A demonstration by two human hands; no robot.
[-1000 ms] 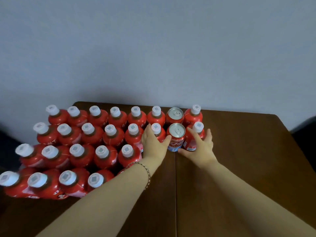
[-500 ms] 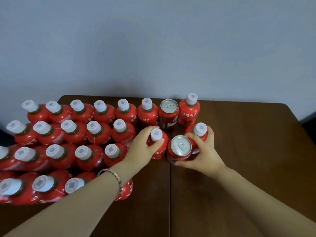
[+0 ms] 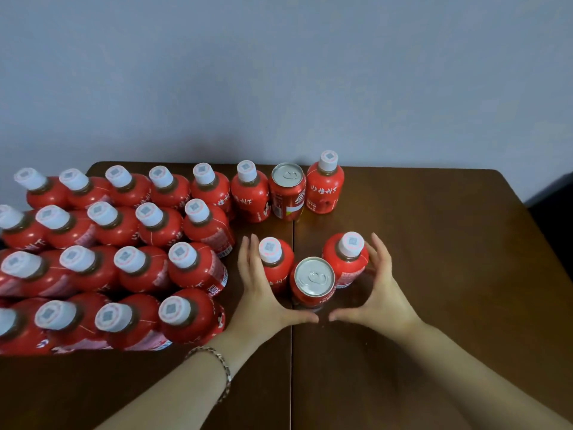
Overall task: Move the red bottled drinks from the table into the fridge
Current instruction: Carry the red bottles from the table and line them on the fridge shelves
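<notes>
Two red bottles with white caps and a red can [image 3: 313,279] stand as a tight group on the brown table [image 3: 440,243]. My left hand [image 3: 260,302] lies flat against the left red bottle [image 3: 279,265]. My right hand [image 3: 381,293] cups the right red bottle [image 3: 347,259]. Both thumbs meet in front of the can, so the group is squeezed between my hands. Several more red bottles [image 3: 124,259] stand packed in rows at the left. No fridge is in view.
At the back stand another red can [image 3: 286,193] and a single red bottle [image 3: 325,187], close to the grey wall. A seam runs down the middle of the table. The table's right edge drops off to a dark floor.
My hands have drawn the two bottles and the can toward me, away from the back row. The view has shifted closer and slightly right.
</notes>
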